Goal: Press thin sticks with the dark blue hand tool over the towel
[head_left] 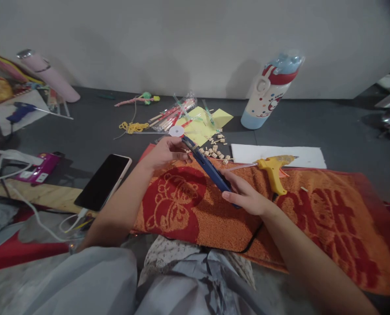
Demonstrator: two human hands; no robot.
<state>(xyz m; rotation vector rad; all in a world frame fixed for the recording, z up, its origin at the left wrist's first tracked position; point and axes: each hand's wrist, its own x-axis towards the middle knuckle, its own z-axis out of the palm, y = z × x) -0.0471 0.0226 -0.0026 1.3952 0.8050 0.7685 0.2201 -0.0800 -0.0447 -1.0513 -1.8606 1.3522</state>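
My right hand (244, 192) is closed around the lower end of a long, dark blue hand tool (210, 170), which slants up to the left. A metal part shows near the tool's far end; its exact kind is unclear. Beside that end, my left hand (167, 153) has its fingers bent, with fingertips close to or touching the metal part. Whatever lies between the left fingers is hidden. Below both hands spreads an orange and red towel (228, 223). Small cut wooden pieces (214, 152) lie just beyond the tool, near a white disc (176, 131).
A yellow glue gun (273, 168) rests on the towel by a white board (300, 155). Behind are yellow paper (195, 129), bagged sticks (175, 113) and a bottle (267, 96). At left lie a phone (103, 181), a purple power strip (40, 168) and cables.
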